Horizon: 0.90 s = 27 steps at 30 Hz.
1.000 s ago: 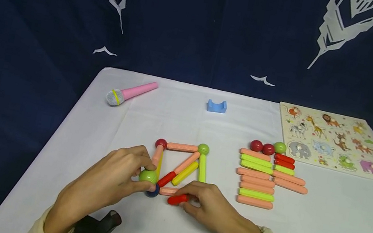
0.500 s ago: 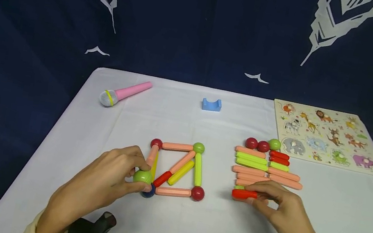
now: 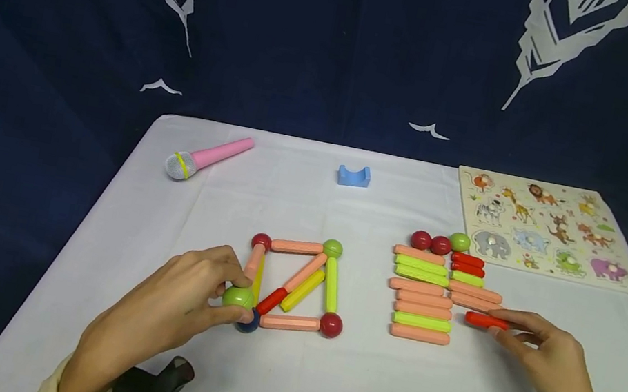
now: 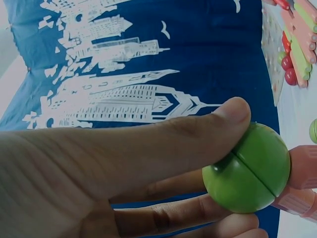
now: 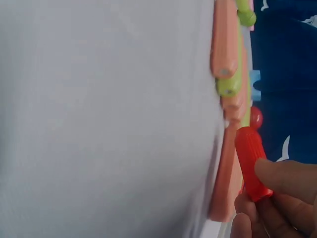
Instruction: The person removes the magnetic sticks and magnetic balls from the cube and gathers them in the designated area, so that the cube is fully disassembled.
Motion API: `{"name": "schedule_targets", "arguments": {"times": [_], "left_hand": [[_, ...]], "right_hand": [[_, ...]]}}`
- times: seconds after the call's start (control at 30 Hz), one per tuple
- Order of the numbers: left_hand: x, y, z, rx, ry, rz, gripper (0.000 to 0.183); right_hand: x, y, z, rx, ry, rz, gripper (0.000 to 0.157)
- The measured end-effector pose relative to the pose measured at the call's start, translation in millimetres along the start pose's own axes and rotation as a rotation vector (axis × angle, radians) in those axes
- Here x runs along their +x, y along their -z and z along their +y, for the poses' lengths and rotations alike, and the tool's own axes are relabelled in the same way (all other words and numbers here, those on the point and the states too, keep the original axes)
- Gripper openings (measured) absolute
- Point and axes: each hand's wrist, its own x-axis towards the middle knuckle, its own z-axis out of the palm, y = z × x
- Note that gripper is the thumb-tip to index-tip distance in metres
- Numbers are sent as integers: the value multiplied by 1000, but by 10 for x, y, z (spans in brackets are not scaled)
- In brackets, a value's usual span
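Observation:
My left hand pinches a green ball between thumb and fingers, at the near-left corner of a frame built of rods and balls. A blue ball lies just below those fingers. The frame has a red ball at its near-right corner and a salmon rod along its near side. Over on the right, my right hand holds a short red rod by one end, beside the lower salmon rod of the right column. Part of the frame is hidden behind the left hand.
Rows of salmon and green rods lie right of the frame, with several balls above them. Farther back are an animal puzzle board, a blue cradle-shaped block and a pink toy microphone.
My right hand has carried the red rod rightward from the frame's near side, past the rod rows, to their right side. The left hand keeps its grip on the green ball.

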Motion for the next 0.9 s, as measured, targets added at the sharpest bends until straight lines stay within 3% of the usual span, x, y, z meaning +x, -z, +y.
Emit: {"name": "schedule_targets", "arguments": {"times": [0.37,0.67,0.8,0.9], "left_hand": [[-6,13,3,-6,10,-3,33],[-6,19,2,-2,-4,-2,32],[-6,21,1,2,-12,7,30],[-3,23,-1,5,-10,7,30]], "right_hand": [[93,-153,-21,-94,97,95,26],[137,-191,-34,-116,132,111,29],[138,-177,-162,-99,170,130,33],[141,-180,-391,-73,247,141,34]]}}
